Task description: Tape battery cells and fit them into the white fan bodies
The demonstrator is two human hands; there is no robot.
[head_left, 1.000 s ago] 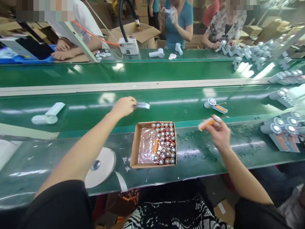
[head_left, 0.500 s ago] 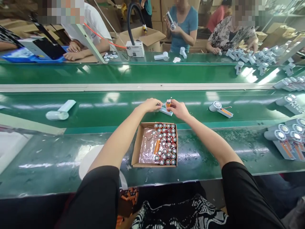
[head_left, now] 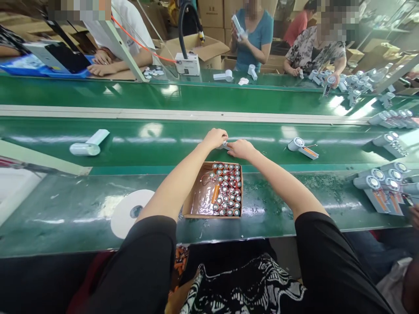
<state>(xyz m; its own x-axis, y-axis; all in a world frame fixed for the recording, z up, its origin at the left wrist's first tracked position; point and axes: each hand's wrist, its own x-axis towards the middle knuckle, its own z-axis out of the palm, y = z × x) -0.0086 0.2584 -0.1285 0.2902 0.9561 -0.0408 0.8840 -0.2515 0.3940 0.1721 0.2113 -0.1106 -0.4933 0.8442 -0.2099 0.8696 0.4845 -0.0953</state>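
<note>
Over the green belt, my left hand (head_left: 216, 138) and my right hand (head_left: 242, 149) meet at a pale blue fan housing (head_left: 225, 146), mostly covered by my fingers. My right hand is closed around its handle end. The left fingers are pinched together at the other end, by something small and whitish that I cannot make out. Just below my hands sits a cardboard box (head_left: 211, 216). Upright batteries (head_left: 231, 192) with red wires fill its right side, and one orange battery (head_left: 215, 194) lies flat beside them.
A fan with an orange battery in its handle (head_left: 303, 148) lies to the right, another fan housing (head_left: 89, 146) to the left. Fans stand grouped (head_left: 381, 187) at far right. A white roll (head_left: 122, 213) lies by my left forearm. Co-workers sit across the belt.
My right hand has turned down onto the housing; the wired battery it held upright no longer shows. My left hand has shifted right and up. Across the belt, a co-worker's hand has grasped a fan.
</note>
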